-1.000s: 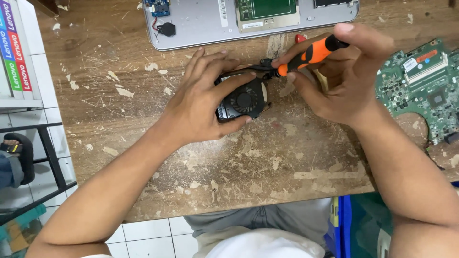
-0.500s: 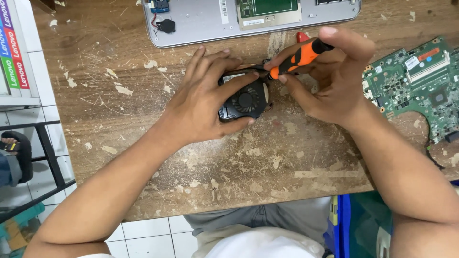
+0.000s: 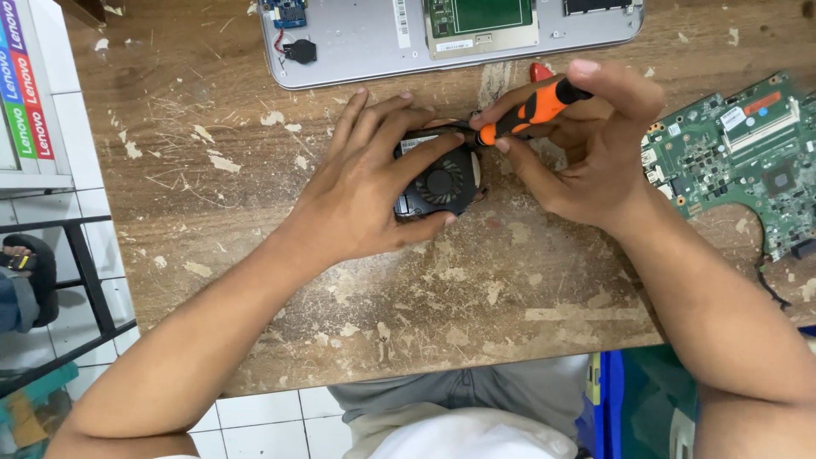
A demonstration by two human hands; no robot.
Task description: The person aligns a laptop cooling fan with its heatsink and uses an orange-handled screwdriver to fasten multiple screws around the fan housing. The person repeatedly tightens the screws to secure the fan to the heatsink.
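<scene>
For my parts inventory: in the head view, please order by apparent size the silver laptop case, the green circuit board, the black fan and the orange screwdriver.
1. Silver laptop case, cut off by the frame.
2. Green circuit board, also cut off.
3. Black fan, partly covered by the left hand.
4. Orange screwdriver in the right hand.

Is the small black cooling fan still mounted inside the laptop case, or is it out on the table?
Out. The fan lies on the wooden table under the left hand, apart from the grey case.
</scene>
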